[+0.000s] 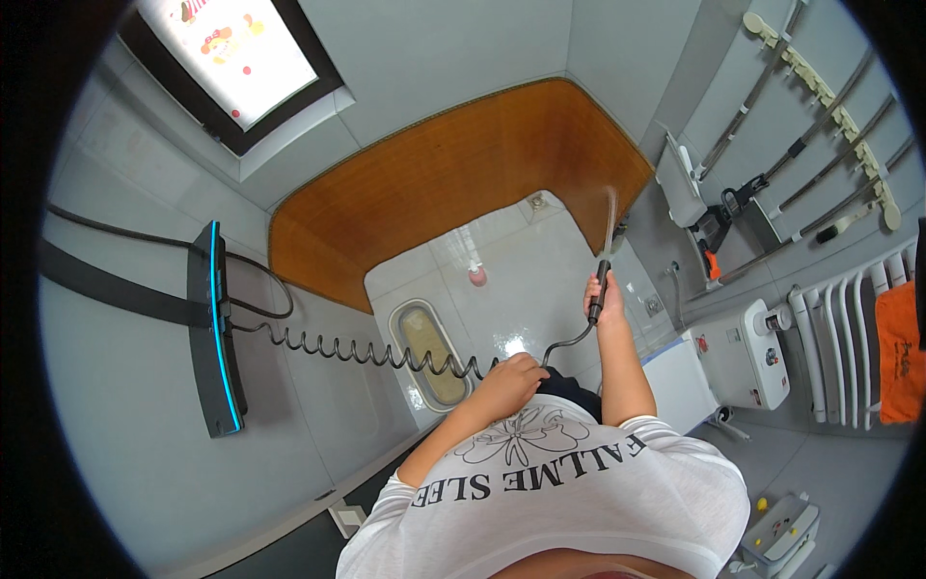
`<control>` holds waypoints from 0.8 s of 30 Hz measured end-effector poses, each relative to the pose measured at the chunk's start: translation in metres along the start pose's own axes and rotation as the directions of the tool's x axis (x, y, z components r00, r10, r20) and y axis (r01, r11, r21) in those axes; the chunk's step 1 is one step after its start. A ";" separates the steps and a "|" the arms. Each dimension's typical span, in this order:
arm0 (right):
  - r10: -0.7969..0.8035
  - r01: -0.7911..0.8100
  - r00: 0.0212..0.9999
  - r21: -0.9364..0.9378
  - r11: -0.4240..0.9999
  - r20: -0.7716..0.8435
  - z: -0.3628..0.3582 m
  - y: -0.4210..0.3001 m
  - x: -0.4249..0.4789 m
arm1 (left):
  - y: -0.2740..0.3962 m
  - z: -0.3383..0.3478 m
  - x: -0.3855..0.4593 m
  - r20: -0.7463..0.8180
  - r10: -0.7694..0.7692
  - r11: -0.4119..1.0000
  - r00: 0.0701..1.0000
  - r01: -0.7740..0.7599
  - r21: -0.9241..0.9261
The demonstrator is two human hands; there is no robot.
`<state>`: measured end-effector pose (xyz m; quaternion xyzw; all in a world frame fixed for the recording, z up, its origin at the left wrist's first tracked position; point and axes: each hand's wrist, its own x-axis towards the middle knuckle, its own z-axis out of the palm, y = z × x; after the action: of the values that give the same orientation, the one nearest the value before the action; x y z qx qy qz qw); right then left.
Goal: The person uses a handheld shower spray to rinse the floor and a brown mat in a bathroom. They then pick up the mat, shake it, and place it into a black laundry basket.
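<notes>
My right hand (606,295) grips the black handle of a spray gun (600,291), its nozzle pointing away from me. A thin jet of water (611,217) leaves the nozzle towards the right end of a brown woven mat (463,195). The mat stands on edge, curved along the tiled walls. In front of my waist, my left hand (515,382) is closed around the black coiled hose (391,356); its fingers are partly hidden. To the left the hose runs to a dark wall panel (210,326) with a blue light strip.
Wet-looking floor tiles (499,250) carry an oval basin (434,354) and a small pink object (477,276). Floor drains (537,202) lie at the edges. On the right are a white toilet (745,354), hanging mops (796,145) and a radiator (832,347) with an orange towel (898,351).
</notes>
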<state>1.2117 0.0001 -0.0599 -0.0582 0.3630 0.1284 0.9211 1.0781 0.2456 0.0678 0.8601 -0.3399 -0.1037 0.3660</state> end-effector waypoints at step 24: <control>0.138 -0.126 0.988 0.163 0.979 -0.070 -0.056 0.005 0.026 | -0.008 0.013 -0.002 0.005 0.036 0.998 0.999 -0.036 0.043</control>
<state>1.1924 -0.0014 -0.1185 0.0341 0.4121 0.1577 0.8968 1.0749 0.2440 0.0528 0.8613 -0.3584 -0.0915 0.3483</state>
